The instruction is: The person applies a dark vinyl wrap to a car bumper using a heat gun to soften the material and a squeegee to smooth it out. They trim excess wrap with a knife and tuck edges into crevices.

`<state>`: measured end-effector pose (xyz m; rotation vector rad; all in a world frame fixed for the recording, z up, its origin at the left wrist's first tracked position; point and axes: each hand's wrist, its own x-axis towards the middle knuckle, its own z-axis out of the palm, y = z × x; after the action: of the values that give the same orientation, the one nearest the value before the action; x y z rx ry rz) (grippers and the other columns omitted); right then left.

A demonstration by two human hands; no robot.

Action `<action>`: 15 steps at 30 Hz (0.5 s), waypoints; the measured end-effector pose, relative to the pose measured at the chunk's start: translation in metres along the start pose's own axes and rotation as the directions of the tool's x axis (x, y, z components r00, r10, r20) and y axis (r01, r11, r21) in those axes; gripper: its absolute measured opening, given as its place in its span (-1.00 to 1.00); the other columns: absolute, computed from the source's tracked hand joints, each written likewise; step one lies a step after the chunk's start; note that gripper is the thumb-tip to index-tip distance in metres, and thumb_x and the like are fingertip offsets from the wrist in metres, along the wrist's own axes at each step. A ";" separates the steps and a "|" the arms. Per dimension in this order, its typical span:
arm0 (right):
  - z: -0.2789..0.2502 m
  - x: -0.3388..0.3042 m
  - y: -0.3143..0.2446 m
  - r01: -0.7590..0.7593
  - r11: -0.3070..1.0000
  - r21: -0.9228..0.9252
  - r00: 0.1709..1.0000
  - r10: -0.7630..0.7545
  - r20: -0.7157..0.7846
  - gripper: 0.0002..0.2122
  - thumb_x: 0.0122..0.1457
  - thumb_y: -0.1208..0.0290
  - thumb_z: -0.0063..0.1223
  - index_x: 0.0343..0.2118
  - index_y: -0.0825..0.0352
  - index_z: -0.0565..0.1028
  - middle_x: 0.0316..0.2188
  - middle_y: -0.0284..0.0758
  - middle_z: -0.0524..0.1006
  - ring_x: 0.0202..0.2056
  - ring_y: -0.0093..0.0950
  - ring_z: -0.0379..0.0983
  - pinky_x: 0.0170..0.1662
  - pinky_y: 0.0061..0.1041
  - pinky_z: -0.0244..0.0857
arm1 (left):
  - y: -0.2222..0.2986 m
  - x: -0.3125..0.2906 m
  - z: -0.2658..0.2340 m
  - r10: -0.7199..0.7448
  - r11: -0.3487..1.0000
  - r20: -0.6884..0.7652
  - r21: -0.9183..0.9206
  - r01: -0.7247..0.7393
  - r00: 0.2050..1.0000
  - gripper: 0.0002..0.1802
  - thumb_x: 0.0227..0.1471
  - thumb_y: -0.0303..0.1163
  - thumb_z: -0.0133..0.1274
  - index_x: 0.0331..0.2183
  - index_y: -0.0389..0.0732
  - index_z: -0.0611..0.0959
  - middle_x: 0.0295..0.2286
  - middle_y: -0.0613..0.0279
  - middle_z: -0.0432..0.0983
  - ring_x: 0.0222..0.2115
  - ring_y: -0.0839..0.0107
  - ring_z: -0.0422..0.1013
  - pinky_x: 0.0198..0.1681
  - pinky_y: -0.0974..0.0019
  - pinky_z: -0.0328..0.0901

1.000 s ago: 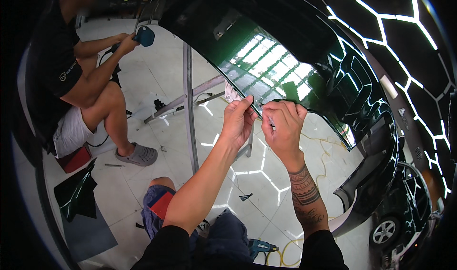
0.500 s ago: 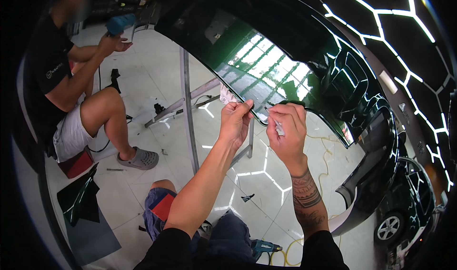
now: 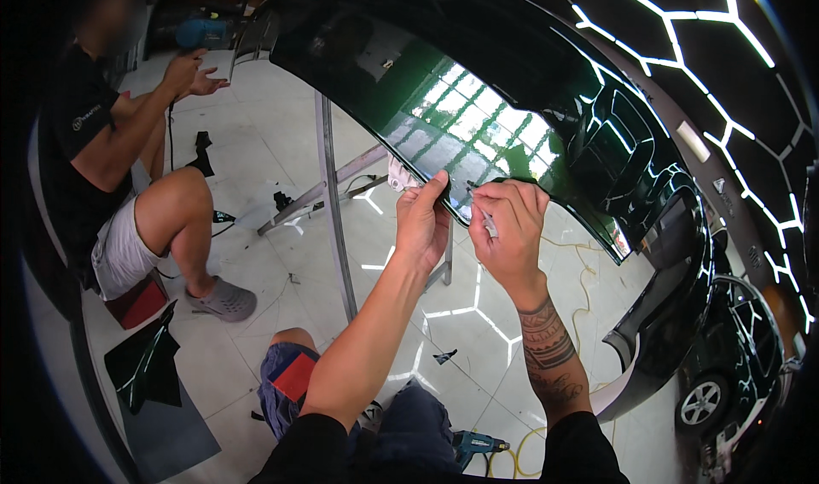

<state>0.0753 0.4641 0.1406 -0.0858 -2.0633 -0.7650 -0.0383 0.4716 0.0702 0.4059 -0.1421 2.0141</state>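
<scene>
A glossy dark green car bumper (image 3: 375,117) stretches across the upper middle, its surface mirroring bright window panes. My left hand (image 3: 424,226) pinches the bumper's lower edge, thumb on top and fingers curled beneath. Just to its right, my right hand (image 3: 510,228) is closed pen-like around a slim pale tool (image 3: 490,225). The tool's dark tip is over the panel near the edge; whether it touches cannot be made out. Most of the tool is hidden by my fingers.
A metal stand (image 3: 328,168) is under the bumper. At left a seated co-worker (image 3: 111,160) holds a blue heat gun (image 3: 201,34). Another heat gun (image 3: 478,444) lies by my legs, near a yellow cord (image 3: 514,460). Dark film scraps (image 3: 149,360) lie lower left; a car (image 3: 708,390) stands right.
My right hand and its tool have shifted slightly left and up along the bumper edge. My left thumb is a little more upright. The co-worker's hands and heat gun have moved left.
</scene>
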 end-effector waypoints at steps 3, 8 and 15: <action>-0.002 0.000 0.001 -0.003 1.000 0.002 1.000 0.003 0.012 -0.80 -0.14 0.63 0.18 -0.43 0.30 0.44 -0.35 -0.39 0.50 -0.27 -0.38 0.40 -0.14 -0.35 0.11 | 0.000 -0.002 0.002 0.017 0.999 -0.004 0.031 -0.017 1.000 -0.92 0.08 -0.50 0.13 -0.35 -0.29 0.58 -0.38 0.23 0.58 -0.37 0.51 0.50 -0.22 0.45 0.40; -0.001 0.001 0.001 0.003 1.000 -0.015 1.000 -0.003 0.020 -0.81 -0.13 0.62 0.19 -0.43 0.28 0.44 -0.35 -0.40 0.50 -0.28 -0.39 0.40 -0.14 -0.35 0.11 | 0.000 -0.002 0.003 0.026 0.998 -0.033 0.064 -0.024 0.999 -0.90 0.04 -0.54 0.15 -0.34 -0.31 0.57 -0.38 0.20 0.56 -0.38 0.51 0.48 -0.23 0.44 0.38; 0.000 0.003 0.000 0.010 1.000 -0.014 1.000 -0.009 0.016 -0.81 -0.13 0.61 0.20 -0.43 0.27 0.44 -0.36 -0.43 0.51 -0.29 -0.41 0.40 -0.16 -0.37 0.08 | 0.000 -0.002 -0.001 0.003 0.996 -0.008 0.084 -0.002 1.000 -0.87 0.03 -0.57 0.15 -0.33 -0.30 0.54 -0.36 0.19 0.54 -0.36 0.50 0.47 -0.22 0.45 0.37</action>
<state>0.0734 0.4639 0.1432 -0.0908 -2.0750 -0.7875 -0.0379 0.4704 0.0688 0.4509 -0.0524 2.0287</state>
